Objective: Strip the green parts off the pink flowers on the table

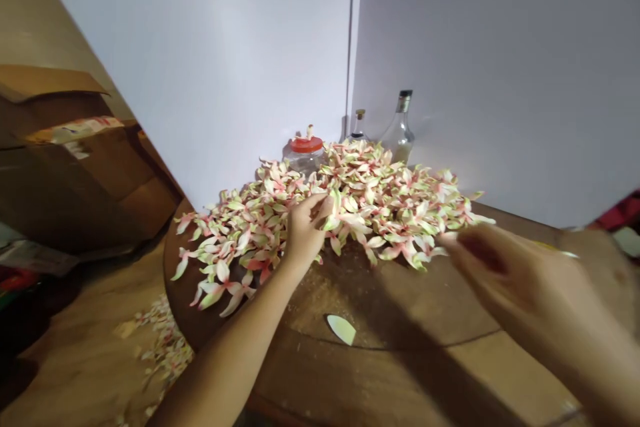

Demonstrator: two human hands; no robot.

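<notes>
My left hand reaches to the front of a heap of pink, white and pale green artificial-looking flowers. Its thumb and fingers are closed on one flower at the heap's edge. To the right, my right hand is raised over the table and smeared by motion. Its fingers are drawn together toward the tips, close to the right side of the heap; what they hold, if anything, is too blurred to make out. A loose pale green petal lies on the brown round table between my arms.
Behind the heap stand a jar with a red lid, a small corked bottle and a taller glass bottle, near white wall panels. Cardboard boxes are at left. More petals lie on the floor below the table's left edge.
</notes>
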